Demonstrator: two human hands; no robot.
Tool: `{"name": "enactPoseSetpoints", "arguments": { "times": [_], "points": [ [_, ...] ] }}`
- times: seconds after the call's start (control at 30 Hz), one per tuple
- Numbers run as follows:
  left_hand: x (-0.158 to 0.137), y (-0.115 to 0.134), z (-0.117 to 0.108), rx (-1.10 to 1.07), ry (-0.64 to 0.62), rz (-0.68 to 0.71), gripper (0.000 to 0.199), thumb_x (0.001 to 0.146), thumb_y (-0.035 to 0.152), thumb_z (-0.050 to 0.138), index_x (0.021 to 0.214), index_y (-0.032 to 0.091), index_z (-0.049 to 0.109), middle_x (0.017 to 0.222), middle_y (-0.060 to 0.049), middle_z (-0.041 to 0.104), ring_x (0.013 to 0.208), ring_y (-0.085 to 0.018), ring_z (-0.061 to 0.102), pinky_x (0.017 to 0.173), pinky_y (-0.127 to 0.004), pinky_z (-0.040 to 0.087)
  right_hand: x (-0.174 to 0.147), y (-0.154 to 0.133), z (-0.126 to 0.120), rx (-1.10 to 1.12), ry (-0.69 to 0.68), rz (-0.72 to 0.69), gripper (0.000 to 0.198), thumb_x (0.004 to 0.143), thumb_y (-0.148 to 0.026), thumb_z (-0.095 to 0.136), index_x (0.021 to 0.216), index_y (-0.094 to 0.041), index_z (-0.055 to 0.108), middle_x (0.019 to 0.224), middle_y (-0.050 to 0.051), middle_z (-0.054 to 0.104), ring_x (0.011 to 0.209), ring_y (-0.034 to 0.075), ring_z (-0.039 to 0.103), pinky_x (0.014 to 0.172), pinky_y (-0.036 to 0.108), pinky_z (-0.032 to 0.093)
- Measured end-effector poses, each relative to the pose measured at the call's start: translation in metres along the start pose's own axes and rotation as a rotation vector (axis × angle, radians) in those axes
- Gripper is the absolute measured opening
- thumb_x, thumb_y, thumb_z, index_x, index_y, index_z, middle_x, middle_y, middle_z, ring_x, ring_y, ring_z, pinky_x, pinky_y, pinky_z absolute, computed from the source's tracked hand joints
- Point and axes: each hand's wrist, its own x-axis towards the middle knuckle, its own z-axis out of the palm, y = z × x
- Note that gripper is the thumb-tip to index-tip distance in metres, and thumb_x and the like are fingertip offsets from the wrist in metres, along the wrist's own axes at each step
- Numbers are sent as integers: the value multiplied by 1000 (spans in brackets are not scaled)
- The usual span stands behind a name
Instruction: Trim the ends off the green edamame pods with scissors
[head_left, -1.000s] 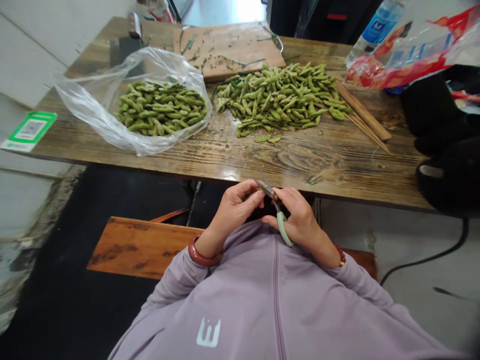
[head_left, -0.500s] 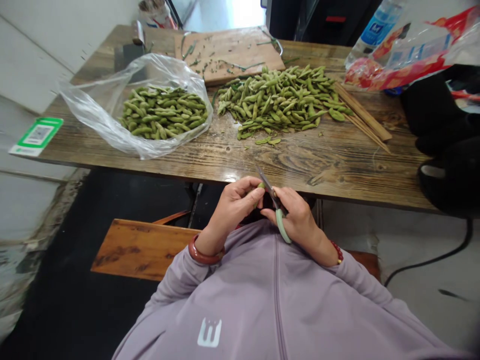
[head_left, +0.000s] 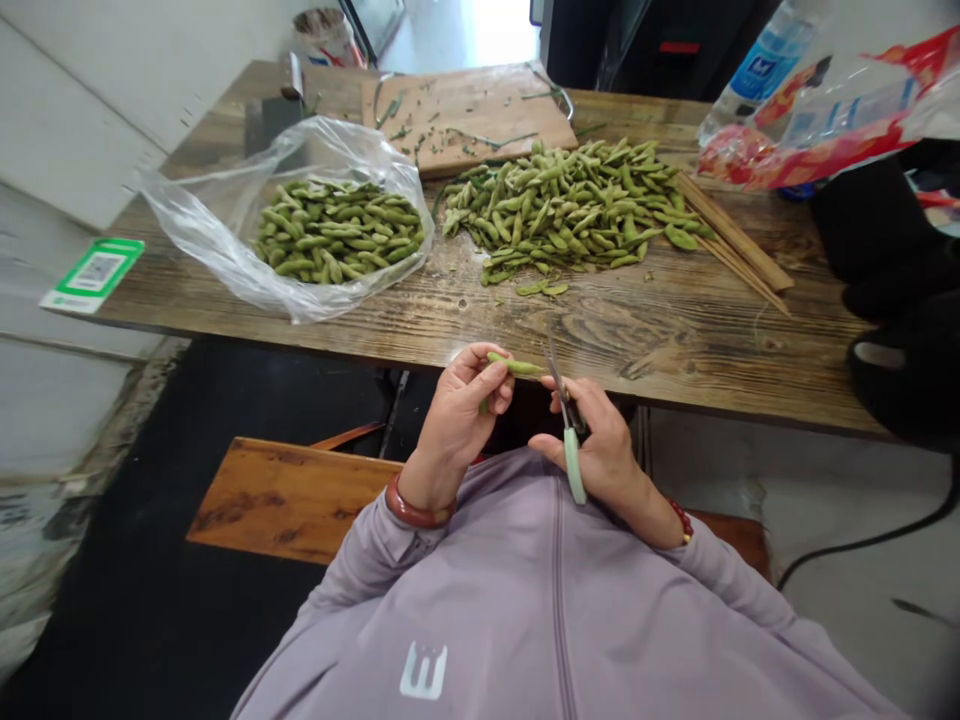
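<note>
Nearest, above the lilac jacket (head_left: 480, 590): the left hand (head_left: 465, 405) pinches one green pod (head_left: 516, 366) between thumb and fingers, its far end projecting toward the right. A further bit of green shows lower in that hand, too small to tell what. The right hand (head_left: 606, 445) is closed round green-handled scissors (head_left: 574, 465), blades pointing away from the body and set narrowly apart, if at all. The pod's tip lies right at the blades; whether they touch, I cannot tell from here.

The step appears to be trimming the pod's end. For a clean cut, the pinch is best kept well back, leaving only the tip exposed; the blades should cross the pod squarely, near the pointed end, sparing the beans. Left fingertips need to stay behind the cutting line, as the two hands are close.

Beyond the hands, the wooden table (head_left: 675, 345): a few stray pods (head_left: 541, 288), then a loose heap (head_left: 574, 210) at centre. To its left, a clear plastic bag (head_left: 259, 288) contains more pods (head_left: 341, 235). Farther back, a cutting board (head_left: 487, 95) with green scraps.
</note>
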Motion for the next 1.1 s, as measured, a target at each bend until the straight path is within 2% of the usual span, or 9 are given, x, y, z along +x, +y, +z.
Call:
{"name": "enactPoseSetpoints", "arguments": {
  "times": [0.23, 0.43, 0.53, 0.67, 0.77, 0.93, 1.0, 1.1],
  "points": [
    [-3, -1, 3, -20, 7, 36, 29, 69, 28, 85, 82, 17, 62, 74, 2, 61, 52, -3, 45, 43, -15, 32, 1, -6, 2, 115, -29, 21, 52, 87, -55, 71, 125, -22, 59, 89, 4, 64, 83, 23, 64, 79, 40, 55],
    [-8, -6, 8, 80, 39, 106, 27, 72, 29, 84, 85, 17, 63, 69, 5, 58, 52, -4, 45, 49, -17, 38, -1, -5, 5, 220, -64, 90, 55, 86, -58, 70, 126, -22, 58, 92, 4, 63, 84, 22, 64, 79, 38, 56],
    [-11, -6, 8, 157, 36, 164, 24, 74, 28, 83, 84, 16, 64, 74, 3, 60, 53, -4, 46, 49, -17, 38, -2, -4, 6, 221, -81, 90, 55, 87, -59, 69, 126, -22, 58, 93, 5, 64, 85, 22, 65, 81, 38, 56],
    [-14, -6, 7, 247, 12, 187, 23, 76, 29, 82, 83, 16, 65, 75, 2, 62, 54, -5, 48, 50, -18, 39, -1, -4, 5, 219, -114, 75, 54, 90, -61, 63, 126, -20, 59, 100, 8, 69, 93, 25, 67, 88, 42, 56],
    [-14, -7, 6, 241, 6, 203, 22, 77, 29, 82, 82, 16, 65, 75, 2, 61, 53, -4, 48, 49, -18, 39, 0, -6, 3, 243, -113, 62, 53, 94, -61, 58, 126, -20, 60, 110, 11, 68, 102, 26, 66, 93, 43, 54],
    [-13, -8, 5, 224, 0, 225, 20, 79, 29, 80, 82, 17, 64, 75, 2, 61, 53, -4, 48, 49, -18, 39, 1, -7, 2, 264, -128, 52, 53, 96, -60, 55, 131, -20, 59, 112, 11, 64, 105, 26, 63, 94, 43, 54],
    [-13, -8, 4, 241, 3, 227, 21, 79, 30, 80, 82, 17, 64, 75, 2, 62, 53, -5, 48, 49, -18, 39, 0, -7, 3, 281, -135, 67, 51, 95, -58, 57, 131, -21, 59, 112, 10, 62, 102, 25, 63, 92, 43, 55],
    [-14, -8, 2, 294, 0, 235, 21, 79, 30, 80, 82, 17, 64, 75, 2, 61, 53, -5, 47, 50, -19, 39, -2, -6, 5, 371, -144, 150, 45, 94, -50, 63, 130, -23, 58, 112, 8, 59, 88, 20, 67, 80, 37, 58]
  ]
}}
